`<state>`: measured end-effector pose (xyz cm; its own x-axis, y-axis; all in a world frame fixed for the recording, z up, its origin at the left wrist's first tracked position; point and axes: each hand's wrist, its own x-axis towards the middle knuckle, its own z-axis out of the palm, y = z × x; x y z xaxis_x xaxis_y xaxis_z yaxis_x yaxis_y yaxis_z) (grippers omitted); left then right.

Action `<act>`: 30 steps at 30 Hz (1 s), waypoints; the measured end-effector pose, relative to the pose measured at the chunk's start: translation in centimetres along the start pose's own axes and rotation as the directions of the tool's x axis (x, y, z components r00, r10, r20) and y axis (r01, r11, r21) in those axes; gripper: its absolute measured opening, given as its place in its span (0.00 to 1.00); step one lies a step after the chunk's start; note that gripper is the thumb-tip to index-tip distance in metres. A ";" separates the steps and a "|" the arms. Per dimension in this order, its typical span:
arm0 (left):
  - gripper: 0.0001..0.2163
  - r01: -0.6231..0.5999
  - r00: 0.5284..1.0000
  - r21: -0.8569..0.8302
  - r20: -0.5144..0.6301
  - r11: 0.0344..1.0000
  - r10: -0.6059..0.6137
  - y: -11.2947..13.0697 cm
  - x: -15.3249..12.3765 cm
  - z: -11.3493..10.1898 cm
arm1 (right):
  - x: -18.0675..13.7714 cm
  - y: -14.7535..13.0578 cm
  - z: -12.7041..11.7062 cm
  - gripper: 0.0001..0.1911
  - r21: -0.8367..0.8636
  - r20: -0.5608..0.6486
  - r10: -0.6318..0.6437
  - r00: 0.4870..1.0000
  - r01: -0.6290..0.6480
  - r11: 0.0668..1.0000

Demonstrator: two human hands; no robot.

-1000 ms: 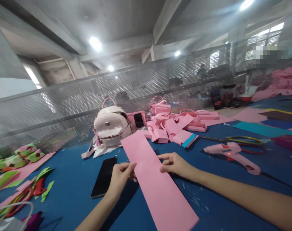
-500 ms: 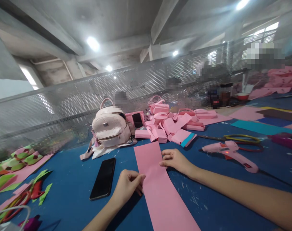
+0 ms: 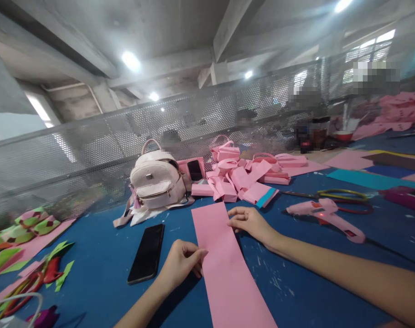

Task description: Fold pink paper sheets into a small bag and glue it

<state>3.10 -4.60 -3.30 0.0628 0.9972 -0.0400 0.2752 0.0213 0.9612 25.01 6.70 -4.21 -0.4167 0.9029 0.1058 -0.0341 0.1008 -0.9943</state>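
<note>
Left fingers [image 3: 196,256] and right fingers [image 3: 239,217] pinch opposite edges of the pink strip [image 3: 225,269], blue table [image 3: 101,259] alongside.

The left grip [image 3: 182,260] pinches with thumb [image 3: 197,257] uppermost, its forearm [image 3: 147,294] slanting inward, while the right grip [image 3: 256,226] pinches slightly farther forward, its bare arm [image 3: 330,259] extended from the right side.

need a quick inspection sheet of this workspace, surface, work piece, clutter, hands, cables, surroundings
Surface: blue table, pale flecks and scuffs
Work piece: long pink paper strip, near end out of frame
Clutter: black rectangular smartphone, cream-white backpack, jumbled pink paper pieces
Hands: left hand pinches the strip's left edge; right hand touches its right edge, grip unclear
Cables: thin black cord from pink plastic glue gun toward the right
Surroundings: grey perforated metal screen behind the table
</note>
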 end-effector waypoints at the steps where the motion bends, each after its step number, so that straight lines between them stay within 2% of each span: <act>1: 0.21 0.000 1.000 0.002 0.005 1.000 0.000 0.0 0.0 0.0 | 0.1 0.1 -0.1 0.24 -0.001 -0.005 0.005 1.000 -0.005 1.000; 8: 0.20 -0.002 0.999 -0.008 0.034 1.000 0.002 0.0 -0.1 -0.2 | 0.0 -0.5 -0.2 0.22 0.007 0.004 0.012 1.000 -0.012 1.000; 13: 0.21 0.015 0.995 -0.047 0.096 0.999 -0.010 -0.7 -0.2 0.2 | -0.2 -0.9 -0.1 0.22 0.006 0.036 -0.041 0.998 0.041 0.999; 19: 0.22 0.037 0.988 -0.078 0.152 0.996 -0.025 -1.0 -0.1 0.5 | -0.6 -0.9 0.0 0.25 0.017 0.033 -0.101 0.994 0.100 0.995; 30: 0.20 0.020 0.987 -0.058 0.163 0.998 -0.010 -0.9 -0.4 0.5 | 0.0 -1.1 -0.4 0.22 0.032 -0.066 -0.102 0.993 0.104 0.994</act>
<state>3.28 -5.07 -4.27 0.2153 0.9721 -0.0935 0.2200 0.0450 0.9745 25.43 6.79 -3.14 -0.3504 0.9134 0.2070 -0.1062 0.1808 -0.9778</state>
